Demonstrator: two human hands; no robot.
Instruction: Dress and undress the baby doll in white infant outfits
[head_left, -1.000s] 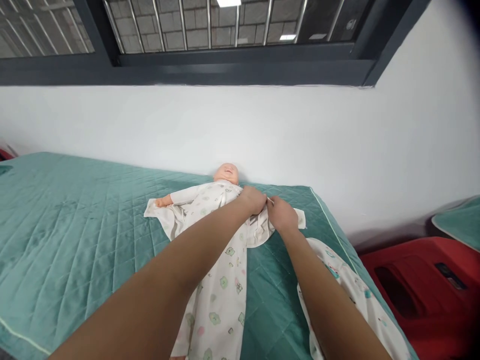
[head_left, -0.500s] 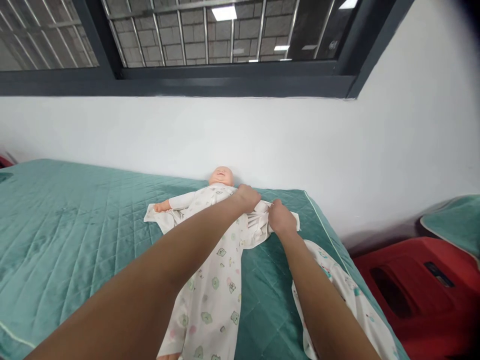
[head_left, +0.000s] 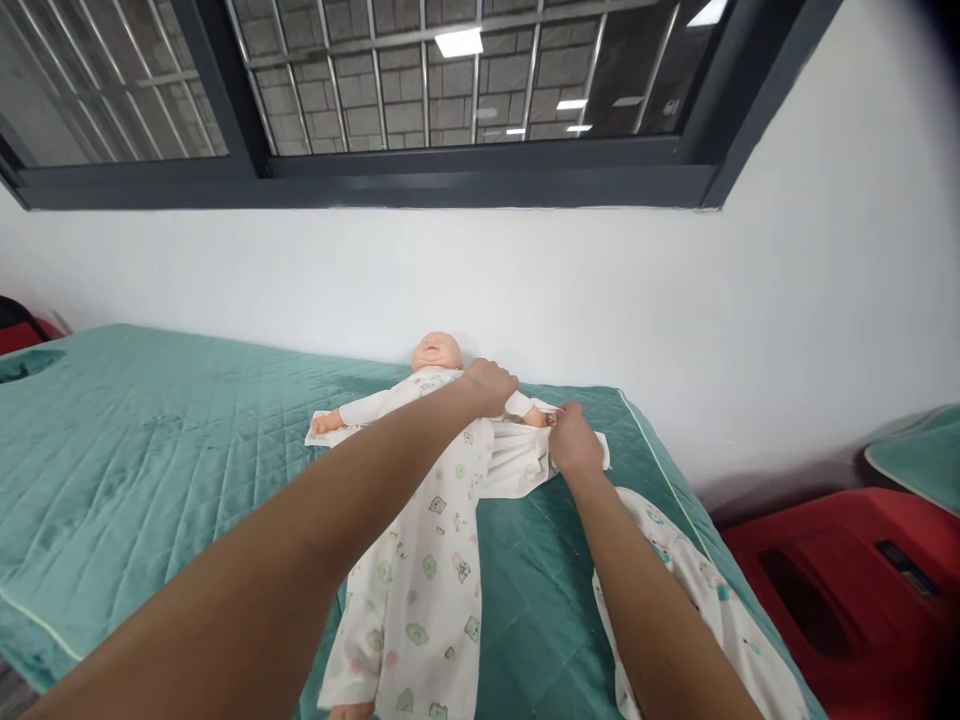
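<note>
A baby doll (head_left: pixel 437 350) lies on its back in a long white printed garment (head_left: pixel 431 560), its head toward the wall. My left hand (head_left: pixel 489 387) is closed at the doll's shoulder on the right of the picture; what its fingers grip is hidden. My right hand (head_left: pixel 576 440) pinches the edge of a white cloth (head_left: pixel 517 462) spread beside the doll. Between my hands, the doll's small hand (head_left: pixel 535 417) and a bit of white sleeve show. The doll's other hand (head_left: pixel 328 422) rests on white cloth at the left.
A green quilted cover (head_left: pixel 187 430) lies under everything. Another white printed cloth (head_left: pixel 712 600) lies partly under my right forearm. A red plastic object (head_left: pixel 840 590) stands beyond the right edge. Behind are a white wall (head_left: pixel 570 290) and a dark window frame (head_left: pixel 480 183).
The doll's hand now shows between my hands, where white cloth was bunched before. My right hand has shifted slightly right, and the cloth below it lies flatter. The view has shifted a little.
</note>
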